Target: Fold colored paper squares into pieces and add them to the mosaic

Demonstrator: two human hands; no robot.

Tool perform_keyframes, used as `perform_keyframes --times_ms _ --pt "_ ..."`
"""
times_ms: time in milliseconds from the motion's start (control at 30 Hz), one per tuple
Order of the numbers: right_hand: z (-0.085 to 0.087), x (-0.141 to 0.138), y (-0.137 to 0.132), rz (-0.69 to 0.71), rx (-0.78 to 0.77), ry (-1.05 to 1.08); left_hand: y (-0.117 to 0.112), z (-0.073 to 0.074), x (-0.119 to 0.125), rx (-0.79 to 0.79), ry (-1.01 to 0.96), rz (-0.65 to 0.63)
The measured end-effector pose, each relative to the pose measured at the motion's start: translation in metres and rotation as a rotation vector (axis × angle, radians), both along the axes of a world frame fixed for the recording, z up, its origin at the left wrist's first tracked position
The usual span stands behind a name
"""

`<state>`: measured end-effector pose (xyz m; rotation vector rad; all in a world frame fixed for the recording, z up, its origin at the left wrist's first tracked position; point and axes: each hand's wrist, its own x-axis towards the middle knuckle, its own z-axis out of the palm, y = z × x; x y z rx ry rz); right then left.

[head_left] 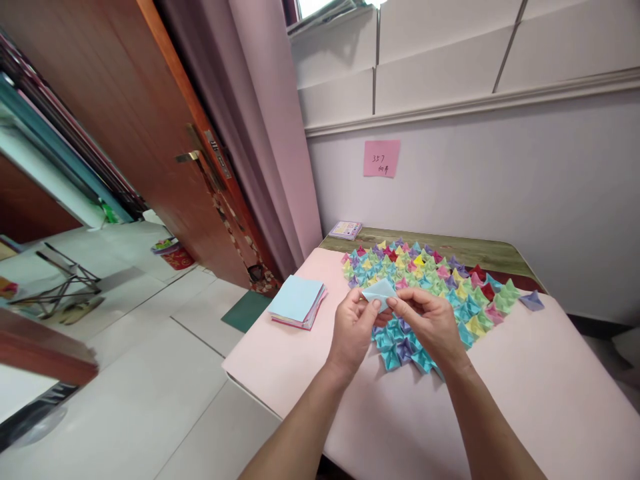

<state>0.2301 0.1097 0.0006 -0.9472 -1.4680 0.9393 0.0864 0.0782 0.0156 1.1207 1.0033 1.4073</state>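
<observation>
Both hands hold one small light blue paper (380,292), partly folded, just above the table. My left hand (353,328) pinches its left edge with thumb and fingers. My right hand (431,323) pinches its right edge. Under and beyond the hands lies a wide patch of several folded paper pieces (425,287) in green, blue, pink, purple, yellow and red, packed side by side on the pink table cover (525,393).
A stack of square coloured papers (298,301), light blue on top, lies at the table's left. A single purple folded piece (532,301) sits apart at the right. A small paper pack (346,230) rests at the far edge by the wall. A wooden door (165,133) stands left.
</observation>
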Motion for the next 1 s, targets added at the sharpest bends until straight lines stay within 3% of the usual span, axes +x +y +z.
perform_keyframes --times_ms 167,333,533,767,1000 --pt "-0.001 -0.004 -0.001 0.005 -0.078 0.112 0.001 0.005 -0.005 0.085 0.168 0.165" --pt "-0.002 -0.010 -0.003 0.061 -0.232 0.297 0.000 0.007 -0.002 -0.027 0.011 0.118" --pt "0.002 -0.007 -0.004 0.065 -0.125 0.305 -0.002 0.007 -0.006 -0.048 -0.162 0.045" --pt "0.009 0.000 -0.008 0.168 -0.025 0.242 -0.006 0.010 -0.009 0.051 -0.142 0.039" --pt "0.015 0.003 -0.012 0.024 0.044 0.209 -0.010 0.009 -0.004 0.095 -0.055 0.082"
